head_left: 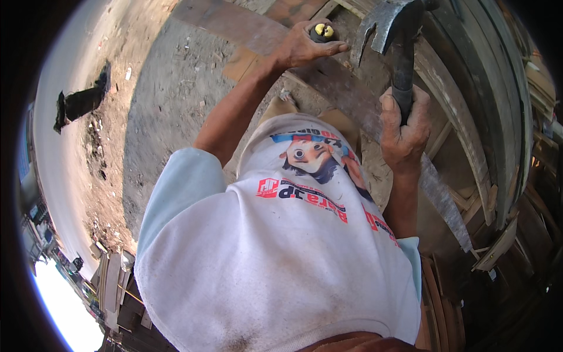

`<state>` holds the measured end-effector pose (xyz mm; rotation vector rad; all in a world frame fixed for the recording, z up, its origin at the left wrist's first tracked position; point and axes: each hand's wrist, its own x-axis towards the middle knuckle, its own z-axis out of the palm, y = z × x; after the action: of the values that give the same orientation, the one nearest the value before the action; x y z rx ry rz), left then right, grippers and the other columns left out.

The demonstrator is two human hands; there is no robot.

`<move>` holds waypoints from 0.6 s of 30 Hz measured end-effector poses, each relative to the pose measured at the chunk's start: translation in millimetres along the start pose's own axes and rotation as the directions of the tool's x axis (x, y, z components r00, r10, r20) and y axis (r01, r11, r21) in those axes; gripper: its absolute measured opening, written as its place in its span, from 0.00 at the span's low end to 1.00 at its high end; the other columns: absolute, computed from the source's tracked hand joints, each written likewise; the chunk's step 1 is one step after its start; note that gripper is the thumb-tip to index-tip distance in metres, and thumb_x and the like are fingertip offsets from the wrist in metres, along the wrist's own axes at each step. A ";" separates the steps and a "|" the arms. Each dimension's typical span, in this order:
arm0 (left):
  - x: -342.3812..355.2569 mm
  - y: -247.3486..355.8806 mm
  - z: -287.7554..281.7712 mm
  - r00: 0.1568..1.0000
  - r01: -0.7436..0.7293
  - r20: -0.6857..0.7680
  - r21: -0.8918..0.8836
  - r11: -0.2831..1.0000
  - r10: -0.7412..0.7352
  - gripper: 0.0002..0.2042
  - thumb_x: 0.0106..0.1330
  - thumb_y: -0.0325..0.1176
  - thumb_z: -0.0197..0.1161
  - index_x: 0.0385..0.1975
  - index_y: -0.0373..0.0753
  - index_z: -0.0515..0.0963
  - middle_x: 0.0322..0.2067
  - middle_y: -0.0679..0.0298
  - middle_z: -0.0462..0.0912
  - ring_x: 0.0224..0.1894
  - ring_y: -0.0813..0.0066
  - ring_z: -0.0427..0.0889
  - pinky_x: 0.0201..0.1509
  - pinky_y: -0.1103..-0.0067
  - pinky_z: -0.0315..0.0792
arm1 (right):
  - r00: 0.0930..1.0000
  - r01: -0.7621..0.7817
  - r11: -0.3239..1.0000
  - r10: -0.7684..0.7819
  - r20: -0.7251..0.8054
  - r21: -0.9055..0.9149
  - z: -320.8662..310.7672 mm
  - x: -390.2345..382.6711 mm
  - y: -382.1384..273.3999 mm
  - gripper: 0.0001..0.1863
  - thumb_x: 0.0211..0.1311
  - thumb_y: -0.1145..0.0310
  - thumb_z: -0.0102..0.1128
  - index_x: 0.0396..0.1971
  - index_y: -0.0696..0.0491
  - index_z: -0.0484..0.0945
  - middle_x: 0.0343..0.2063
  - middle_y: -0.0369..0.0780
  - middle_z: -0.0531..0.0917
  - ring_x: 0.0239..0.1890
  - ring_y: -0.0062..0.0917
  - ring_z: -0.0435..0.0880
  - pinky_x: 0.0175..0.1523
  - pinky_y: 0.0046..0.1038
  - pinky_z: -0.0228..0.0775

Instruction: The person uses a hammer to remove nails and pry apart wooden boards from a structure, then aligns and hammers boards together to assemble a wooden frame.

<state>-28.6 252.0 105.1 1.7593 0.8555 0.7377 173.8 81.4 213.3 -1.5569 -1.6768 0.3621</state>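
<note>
My right hand (404, 130) is closed round the dark handle of a claw hammer (392, 28). Its worn metal head is raised at the top of the view, the claw pointing left. To the left, my left hand (296, 48) wraps round a black-and-yellow handle (322, 32). That handle is seen end-on, with its yellow end split and worn; the rest of the tool is hidden. The hammer head and the yellow end are apart. Beneath both hands runs a long, dusty wooden board (346, 88).
Several long planks (457, 105) are stacked along the right side. More wood pieces (111, 287) lie at the lower left. Dusty ground (170, 100) stretches out left of me, with a dark object (85, 102) on it.
</note>
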 end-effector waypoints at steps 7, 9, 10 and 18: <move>-6.3 -14.9 6.7 0.996 -0.076 -0.064 -0.212 0.974 0.064 0.19 0.61 0.44 0.78 0.42 0.37 0.83 0.27 0.70 0.82 0.32 0.83 0.76 0.38 0.80 0.73 | 0.919 -0.122 0.970 0.190 0.346 -0.209 14.2 11.9 7.3 0.18 0.76 0.58 0.58 0.49 0.58 0.72 0.24 0.49 0.83 0.29 0.48 0.87 0.32 0.44 0.76; -1.4 -15.1 6.1 0.999 -0.029 -0.038 -0.181 0.983 0.023 0.18 0.61 0.45 0.78 0.38 0.37 0.82 0.27 0.71 0.82 0.31 0.83 0.75 0.38 0.79 0.73 | 0.959 -0.140 0.988 0.151 0.239 -0.063 0.0 16.0 -12.4 0.16 0.75 0.61 0.60 0.48 0.58 0.72 0.25 0.47 0.82 0.27 0.43 0.86 0.33 0.40 0.77; -3.5 -16.4 5.6 1.000 0.002 -0.024 -0.165 0.986 -0.006 0.18 0.61 0.45 0.78 0.36 0.37 0.82 0.27 0.71 0.81 0.31 0.84 0.75 0.37 0.79 0.73 | 0.976 -0.145 0.989 0.142 0.164 0.007 -5.2 17.7 -20.3 0.15 0.75 0.62 0.61 0.48 0.58 0.72 0.25 0.46 0.82 0.26 0.41 0.86 0.34 0.39 0.77; -7.5 -24.4 9.3 0.986 -0.109 -0.136 -0.083 0.991 0.097 0.18 0.61 0.44 0.78 0.38 0.37 0.81 0.32 0.69 0.84 0.36 0.83 0.78 0.40 0.78 0.75 | 0.940 -0.086 0.966 0.160 0.303 -0.244 17.9 -0.2 17.2 0.17 0.74 0.61 0.61 0.50 0.58 0.71 0.25 0.46 0.81 0.24 0.36 0.83 0.35 0.36 0.76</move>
<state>-30.5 247.1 78.5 1.6985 0.8098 0.9551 173.2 90.1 190.1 -1.8573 -1.9272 0.5276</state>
